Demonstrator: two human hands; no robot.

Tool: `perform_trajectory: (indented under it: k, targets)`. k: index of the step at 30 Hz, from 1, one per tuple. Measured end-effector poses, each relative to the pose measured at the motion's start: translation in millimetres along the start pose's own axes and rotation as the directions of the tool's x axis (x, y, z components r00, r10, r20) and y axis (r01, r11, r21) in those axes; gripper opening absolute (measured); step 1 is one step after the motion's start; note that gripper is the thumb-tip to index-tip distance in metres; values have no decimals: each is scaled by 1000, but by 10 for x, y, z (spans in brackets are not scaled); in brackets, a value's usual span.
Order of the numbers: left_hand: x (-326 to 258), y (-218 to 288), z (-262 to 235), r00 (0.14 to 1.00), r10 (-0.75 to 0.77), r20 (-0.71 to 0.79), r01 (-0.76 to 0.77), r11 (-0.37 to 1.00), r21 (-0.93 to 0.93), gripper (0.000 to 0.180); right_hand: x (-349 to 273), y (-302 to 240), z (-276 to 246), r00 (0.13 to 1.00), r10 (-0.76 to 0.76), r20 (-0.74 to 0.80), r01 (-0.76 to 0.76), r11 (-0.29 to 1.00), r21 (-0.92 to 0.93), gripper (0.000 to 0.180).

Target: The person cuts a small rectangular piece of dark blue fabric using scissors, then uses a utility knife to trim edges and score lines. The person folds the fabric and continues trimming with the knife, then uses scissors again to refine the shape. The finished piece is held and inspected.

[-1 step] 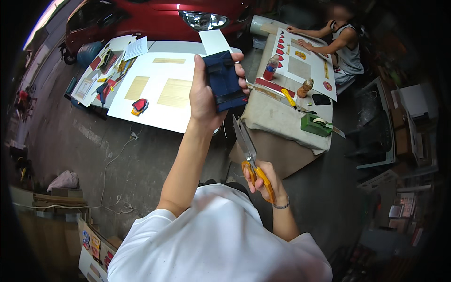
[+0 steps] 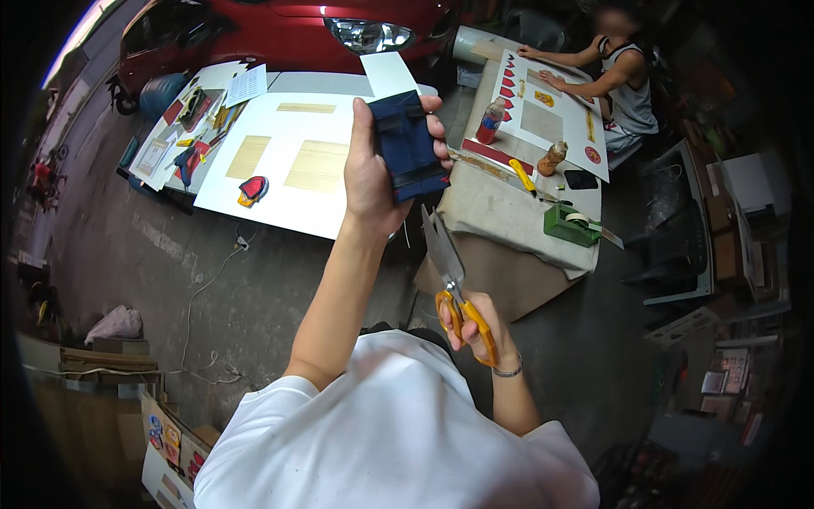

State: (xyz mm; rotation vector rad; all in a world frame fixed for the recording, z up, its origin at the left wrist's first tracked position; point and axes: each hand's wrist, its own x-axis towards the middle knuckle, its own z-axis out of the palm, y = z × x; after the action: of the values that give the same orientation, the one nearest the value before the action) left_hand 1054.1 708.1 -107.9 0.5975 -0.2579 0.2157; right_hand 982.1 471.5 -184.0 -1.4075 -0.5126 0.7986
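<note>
Dim, cool light fills a round fisheye view whose corners fall to black. A pale, glaring strip [image 2: 75, 41] of light curves along the upper left. The white board [image 2: 280, 199] and white shirt [image 2: 381, 433] are the brightest areas, the shirt softly shaded in its folds; the floor [image 2: 280, 297] is dark grey. The left hand [image 2: 370, 178] and scissors [image 2: 452, 287] look fairly crisp. Clutter [image 2: 725, 382] at lower right is murky and smeared, stretched toward the rim. Blur covers another person's head [image 2: 616, 24].
</note>
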Motion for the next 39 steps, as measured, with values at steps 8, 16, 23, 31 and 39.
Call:
perform_trajectory:
  k: [8,16,23,31,39]
  targets:
    - [46,-29,-43,995,-30,94,23,997,79,82,120,264,-92,973,-43,228,-63,897,437,90]
    - [-12,36,-41,999,-18,46,8,975,221,84,152,454,-100,941,-30,336,-156,844,513,93]
    - [-27,106,2,1000,-8,4,6,923,385,83,214,471,-85,945,-54,323,-122,858,499,95]
    - [-48,121,-52,997,-74,7,68,955,290,85,276,352,36,955,-69,289,-94,852,515,93]
    - [-81,188,-61,999,-34,8,28,919,394,84,257,313,2,960,-19,281,-108,896,431,93]
